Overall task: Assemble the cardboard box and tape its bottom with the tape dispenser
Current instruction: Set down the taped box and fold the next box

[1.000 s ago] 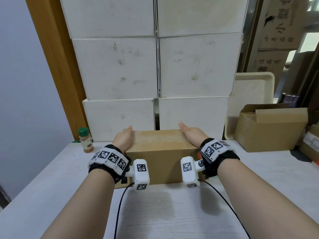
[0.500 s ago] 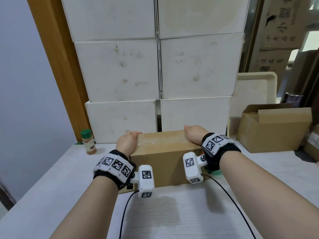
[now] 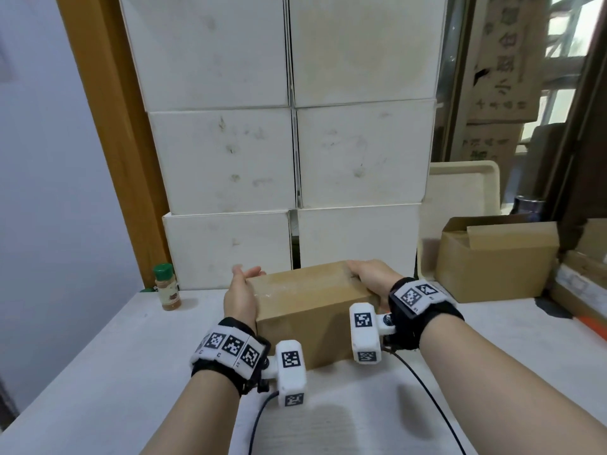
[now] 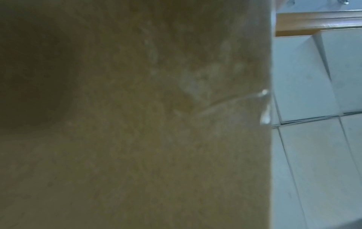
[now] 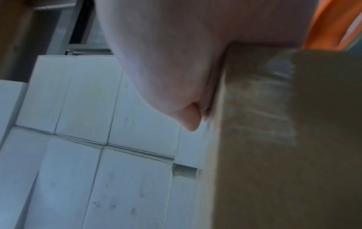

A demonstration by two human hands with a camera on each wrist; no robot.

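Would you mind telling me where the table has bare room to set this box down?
Bare tabletop lies left of the box, in front of the spice jar, and nearer, between the forearms. The right side is crowded: an open carton and clutter at the edge.

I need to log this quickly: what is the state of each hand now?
Left hand: open, fingers straight, beside the left end of the cardboard box.
Right hand: grips the box's right top edge.
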